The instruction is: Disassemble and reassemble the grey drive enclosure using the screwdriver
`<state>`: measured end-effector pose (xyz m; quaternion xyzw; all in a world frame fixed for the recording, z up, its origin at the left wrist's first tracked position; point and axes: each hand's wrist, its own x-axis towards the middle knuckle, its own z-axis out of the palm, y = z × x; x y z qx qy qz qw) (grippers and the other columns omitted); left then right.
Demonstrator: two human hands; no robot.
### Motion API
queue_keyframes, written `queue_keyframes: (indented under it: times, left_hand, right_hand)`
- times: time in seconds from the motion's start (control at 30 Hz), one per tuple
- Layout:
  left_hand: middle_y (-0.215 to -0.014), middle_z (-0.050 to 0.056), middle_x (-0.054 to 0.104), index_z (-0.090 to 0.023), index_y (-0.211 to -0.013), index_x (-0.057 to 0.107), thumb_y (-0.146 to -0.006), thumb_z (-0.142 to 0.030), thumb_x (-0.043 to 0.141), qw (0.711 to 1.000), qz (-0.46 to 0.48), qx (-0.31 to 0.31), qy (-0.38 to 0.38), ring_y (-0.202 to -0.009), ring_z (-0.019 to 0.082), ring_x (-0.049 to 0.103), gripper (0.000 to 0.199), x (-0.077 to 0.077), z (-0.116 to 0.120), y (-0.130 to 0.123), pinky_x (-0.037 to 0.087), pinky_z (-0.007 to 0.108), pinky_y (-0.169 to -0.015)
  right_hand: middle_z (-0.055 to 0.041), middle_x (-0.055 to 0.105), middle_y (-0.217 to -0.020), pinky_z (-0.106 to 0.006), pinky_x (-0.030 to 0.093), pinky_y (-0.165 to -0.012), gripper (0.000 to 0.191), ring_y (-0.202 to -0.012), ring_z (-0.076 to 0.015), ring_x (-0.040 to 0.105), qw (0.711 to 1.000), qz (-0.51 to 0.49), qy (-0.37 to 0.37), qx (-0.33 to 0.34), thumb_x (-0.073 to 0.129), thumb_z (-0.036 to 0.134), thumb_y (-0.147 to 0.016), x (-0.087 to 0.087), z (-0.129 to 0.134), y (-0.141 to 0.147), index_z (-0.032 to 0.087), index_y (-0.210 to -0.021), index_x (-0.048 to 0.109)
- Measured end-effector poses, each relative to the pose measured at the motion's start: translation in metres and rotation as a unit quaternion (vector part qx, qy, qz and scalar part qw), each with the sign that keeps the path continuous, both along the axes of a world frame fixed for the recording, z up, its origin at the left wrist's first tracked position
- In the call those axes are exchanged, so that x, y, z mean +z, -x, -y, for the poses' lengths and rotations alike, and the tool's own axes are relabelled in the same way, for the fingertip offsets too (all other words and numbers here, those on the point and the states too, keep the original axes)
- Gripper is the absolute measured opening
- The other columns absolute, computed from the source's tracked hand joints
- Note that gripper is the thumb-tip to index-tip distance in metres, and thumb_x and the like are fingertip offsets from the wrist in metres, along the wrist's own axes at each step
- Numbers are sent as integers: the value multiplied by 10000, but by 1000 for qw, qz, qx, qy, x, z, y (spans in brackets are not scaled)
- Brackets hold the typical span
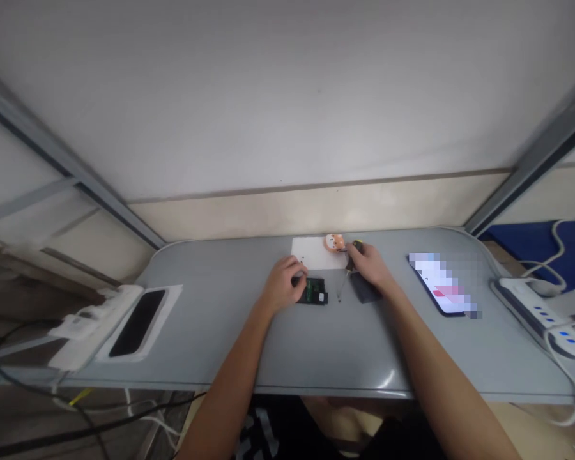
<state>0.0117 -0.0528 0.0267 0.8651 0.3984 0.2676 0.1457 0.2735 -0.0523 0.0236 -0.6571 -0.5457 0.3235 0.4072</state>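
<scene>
My left hand (283, 285) has its fingers curled over the left end of a small black case with a green circuit board (315, 291), which lies on the table. Its fingertips partly cover that end. In my right hand (368, 263) is a screwdriver (358, 245) with a yellow and black handle. The thin shaft slants down to the left, its tip low over the table just right of the case and apart from it. Beneath my right hand lies a flat dark panel (365, 291). Several tiny dark specks, perhaps screws, rest on a white sheet (311, 251) behind the case.
An orange and white animal-face object (334, 243) sits on the sheet. A lit phone (436, 284) lies to the right, near a power strip (541, 313) with cables. At left, a dark phone (138, 322) lies on white paper beside another power strip (98, 329). A wall rises behind.
</scene>
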Motion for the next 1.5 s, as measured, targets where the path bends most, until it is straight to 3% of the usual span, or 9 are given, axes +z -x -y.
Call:
queue_keyframes:
  times: [0.2,0.47,0.6,0.83,1.0,1.13,1.27,1.37,1.5]
  left_hand:
    - [-1151,85,687,-219,-1146,670,-943,-269,602,996,-28,-90,8,-1126,255,615,220,3,12,-22,457,421,-1031]
    - [-1232,75,706,-236,-1215,682,-913,-302,712,996,-43,-75,6,-1149,262,635,310,2,17,-24,450,435,-1053]
    - [-1144,53,728,-244,-1118,731,-954,-298,693,998,-5,-64,3,-1111,233,649,176,-4,17,-32,452,418,-1023]
    - [-1009,31,748,-230,-967,758,-935,-262,736,998,21,-51,18,-1014,210,674,50,-12,13,-35,466,380,-951]
    - [-972,24,751,-231,-929,756,-965,-221,672,998,44,-32,11,-976,199,669,91,-7,13,-34,478,377,-957]
    - [-983,44,755,-228,-950,769,-947,-173,645,999,-21,7,-28,-986,224,655,136,9,-10,-40,487,371,-918]
    - [-960,80,755,-219,-976,800,-951,-186,626,987,-152,-14,-40,-981,256,656,179,21,-50,-53,480,379,-894]
    - [-991,99,758,-218,-1030,804,-958,-197,616,981,-187,-29,-40,-1017,273,660,202,15,-71,-64,474,381,-893]
    - [-1035,121,754,-201,-996,809,-937,-179,627,976,-214,-27,-36,-1044,289,654,192,5,-77,-69,462,390,-897]
  right_hand:
    - [-5,583,-577,-281,376,-605,513,-614,-163,538,999,-21,-15,23,495,619,-918,4,1,-2,206,-615,529]
    - [6,565,-552,-280,396,-561,447,-556,-156,520,990,-115,5,-77,517,593,-882,0,-5,-3,215,-645,526]
    - [10,556,-549,-274,392,-536,458,-546,-156,518,980,-159,-19,-117,533,623,-872,-8,-10,-1,214,-665,539]
    - [15,558,-530,-282,415,-564,477,-547,-164,529,974,-184,-48,-126,546,654,-857,-14,-15,3,215,-672,573]
    - [18,541,-536,-289,400,-560,468,-552,-165,518,968,-197,-66,-138,524,636,-877,-12,-14,4,220,-666,559]
    - [29,501,-543,-290,367,-552,468,-558,-157,477,963,-183,-86,-179,500,620,-899,-13,-14,3,224,-650,524]
    - [33,500,-567,-287,363,-565,450,-579,-153,475,959,-163,-107,-204,492,592,-911,-14,-14,2,225,-650,510]
    - [30,512,-568,-288,371,-570,441,-581,-158,503,961,-151,-99,-209,489,577,-919,-14,-15,1,221,-662,530]
    - [29,525,-558,-290,379,-561,439,-571,-165,520,961,-149,-99,-211,497,586,-916,-13,-15,1,216,-689,558]
